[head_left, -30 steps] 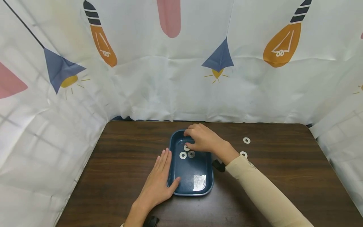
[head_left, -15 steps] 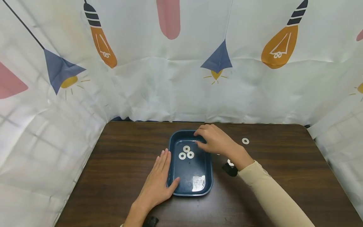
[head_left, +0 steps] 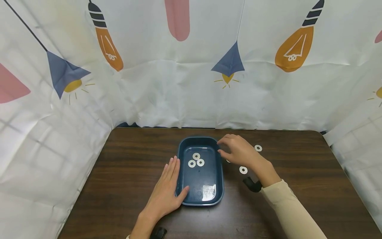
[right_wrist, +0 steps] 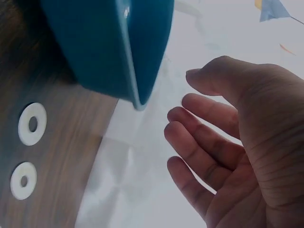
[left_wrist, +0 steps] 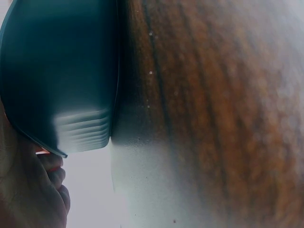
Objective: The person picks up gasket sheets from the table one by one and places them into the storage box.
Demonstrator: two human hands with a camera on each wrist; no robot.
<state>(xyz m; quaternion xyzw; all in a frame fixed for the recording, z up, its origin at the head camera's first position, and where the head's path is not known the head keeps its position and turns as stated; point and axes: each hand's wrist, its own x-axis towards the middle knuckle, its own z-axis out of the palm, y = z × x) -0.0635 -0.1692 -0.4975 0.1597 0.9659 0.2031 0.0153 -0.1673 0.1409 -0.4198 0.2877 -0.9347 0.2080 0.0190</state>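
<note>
while left hand [head_left: 165, 194] steadies tray [head_left: 219, 186], right hand [head_left: 238, 152] hovers, seemingly empty.

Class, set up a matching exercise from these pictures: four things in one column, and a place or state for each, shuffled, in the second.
Things:
1. left hand
2. right hand
3. three white washers
4. blue tray

Places or states:
A. lying inside the tray
B. open, empty, above the table right of the tray
C. resting flat against the tray's left side
D. standing on the dark wooden table

Pairs: 1-C, 2-B, 3-A, 4-D
</note>
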